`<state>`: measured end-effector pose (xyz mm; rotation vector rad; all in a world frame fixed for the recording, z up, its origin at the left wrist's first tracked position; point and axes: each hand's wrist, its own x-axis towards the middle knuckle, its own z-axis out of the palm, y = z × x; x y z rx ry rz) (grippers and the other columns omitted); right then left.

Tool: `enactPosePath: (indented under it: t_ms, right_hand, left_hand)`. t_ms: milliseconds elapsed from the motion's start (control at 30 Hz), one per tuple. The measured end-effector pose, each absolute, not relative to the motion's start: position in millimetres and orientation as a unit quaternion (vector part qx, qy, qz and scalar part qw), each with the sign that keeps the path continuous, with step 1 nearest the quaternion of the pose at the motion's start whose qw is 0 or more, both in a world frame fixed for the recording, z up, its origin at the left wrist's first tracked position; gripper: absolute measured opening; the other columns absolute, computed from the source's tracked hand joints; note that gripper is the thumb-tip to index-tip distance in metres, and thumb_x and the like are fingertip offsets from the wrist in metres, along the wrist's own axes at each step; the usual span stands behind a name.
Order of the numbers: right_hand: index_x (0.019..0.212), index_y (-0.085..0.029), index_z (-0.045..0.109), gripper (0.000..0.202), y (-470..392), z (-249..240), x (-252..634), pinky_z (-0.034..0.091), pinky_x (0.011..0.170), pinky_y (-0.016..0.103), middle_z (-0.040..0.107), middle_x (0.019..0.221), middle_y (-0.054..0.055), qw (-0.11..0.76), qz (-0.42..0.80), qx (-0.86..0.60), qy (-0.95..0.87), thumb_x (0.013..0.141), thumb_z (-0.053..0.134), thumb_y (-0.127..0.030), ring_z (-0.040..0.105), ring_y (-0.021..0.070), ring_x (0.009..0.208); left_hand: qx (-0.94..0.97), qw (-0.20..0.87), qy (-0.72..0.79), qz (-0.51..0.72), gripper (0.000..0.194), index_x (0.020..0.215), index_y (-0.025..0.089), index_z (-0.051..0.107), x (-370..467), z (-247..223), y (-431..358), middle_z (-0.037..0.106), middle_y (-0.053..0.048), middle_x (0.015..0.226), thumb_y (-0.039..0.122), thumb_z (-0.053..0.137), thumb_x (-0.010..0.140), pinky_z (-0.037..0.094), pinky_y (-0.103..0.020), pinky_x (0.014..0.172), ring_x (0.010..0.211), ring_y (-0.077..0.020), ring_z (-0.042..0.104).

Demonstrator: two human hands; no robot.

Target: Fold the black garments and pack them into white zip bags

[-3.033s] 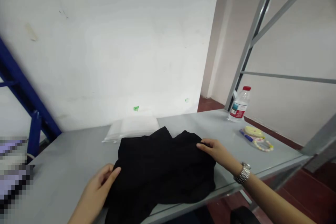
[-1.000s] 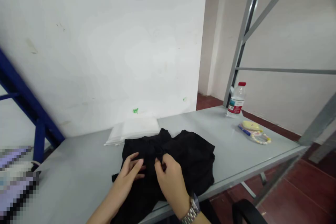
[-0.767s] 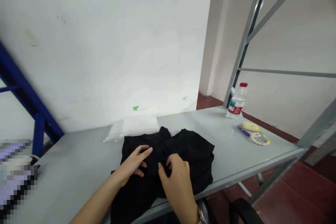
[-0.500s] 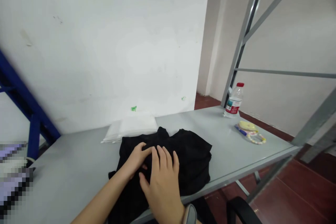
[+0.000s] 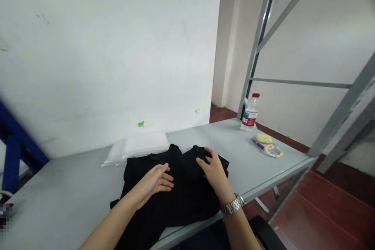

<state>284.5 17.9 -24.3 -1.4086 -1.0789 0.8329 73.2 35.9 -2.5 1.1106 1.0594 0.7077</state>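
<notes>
A black garment [image 5: 187, 199] lies spread and rumpled on the grey table [image 5: 76, 187], part of it hanging over the front edge. My left hand [image 5: 158, 183] is over its left half, palm turned inward, fingers stretched out and holding nothing. Above its upper right part is my right hand [image 5: 212, 166], a metal-band watch [image 5: 233, 204] on the wrist. The fingers of this hand are bent but apart, with no cloth visibly pinched. Whether either hand presses on the cloth is hard to tell.
White plastic bags [image 5: 140, 146] lie flat behind the garment. Toward the right end stand a bottle with a red cap [image 5: 249, 115], a yellow item [image 5: 264, 139] and a beaded loop [image 5: 274, 151]. A metal frame [image 5: 258, 50] rises there. A chair armrest [image 5: 266, 234] sits below the table.
My hands have moved apart: the right went from the middle to the garment's upper right, the left lies open on the left side. The view has shifted slightly right.
</notes>
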Motion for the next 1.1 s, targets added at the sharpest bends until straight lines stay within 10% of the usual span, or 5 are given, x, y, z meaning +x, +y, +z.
enactPosePath:
  t_ms: [333,467,567,933,1100]
  right_hand:
    - [0.088,-0.017,0.068,0.027,3,-18,273,0.042,0.079,0.042,0.063,0.089,0.011,0.348,-0.064,-0.674,-0.649,0.089,0.042,-0.022,0.057,0.0257,0.087]
    - [0.109,-0.005,0.061,0.051,-7,-15,244,0.037,0.090,0.053,0.063,0.107,0.022,0.296,-0.068,-0.691,-0.656,0.077,0.061,-0.046,0.055,0.0357,0.102]
    - [0.122,-0.003,0.052,0.060,-10,-19,230,0.029,0.100,0.056,0.053,0.125,0.026,0.280,-0.086,-0.693,-0.659,0.069,0.071,-0.025,0.044,0.0388,0.119]
    - [0.115,-0.015,0.054,0.042,28,-30,328,0.051,0.070,0.035,0.067,0.093,0.009,0.577,0.247,-0.636,-0.450,0.077,0.052,-0.032,0.064,0.0217,0.078]
    - [0.112,-0.017,0.058,0.041,35,-56,352,0.050,0.074,0.037,0.059,0.102,0.011,0.557,0.116,-0.672,-0.474,0.072,0.049,-0.019,0.060,0.0211,0.083]
  left_hand:
    - [0.493,0.675,0.464,0.294,0.042,0.097,0.015,0.051,73,-3,38,0.066,-0.008,0.080,0.053,0.052,0.081,0.051,-0.036,0.078,0.077,-0.0201,0.066]
    - [0.480,0.680,0.463,0.303,0.039,0.096,0.015,0.051,73,-8,39,0.066,-0.007,0.077,0.051,0.054,0.081,0.051,-0.033,0.073,0.073,-0.0186,0.066]
    - [0.473,0.681,0.466,0.310,0.038,0.096,0.015,0.052,73,-12,41,0.067,-0.007,0.075,0.050,0.055,0.081,0.051,-0.032,0.072,0.072,-0.0181,0.065]
    - [0.463,0.680,0.474,0.313,0.038,0.094,0.015,0.054,73,-5,35,0.067,-0.008,0.076,0.048,0.059,0.078,0.051,-0.033,0.074,0.073,-0.0192,0.066]
    - [0.462,0.681,0.474,0.313,0.034,0.093,0.015,0.053,74,-8,37,0.067,-0.007,0.075,0.046,0.057,0.080,0.051,-0.032,0.072,0.072,-0.0183,0.065]
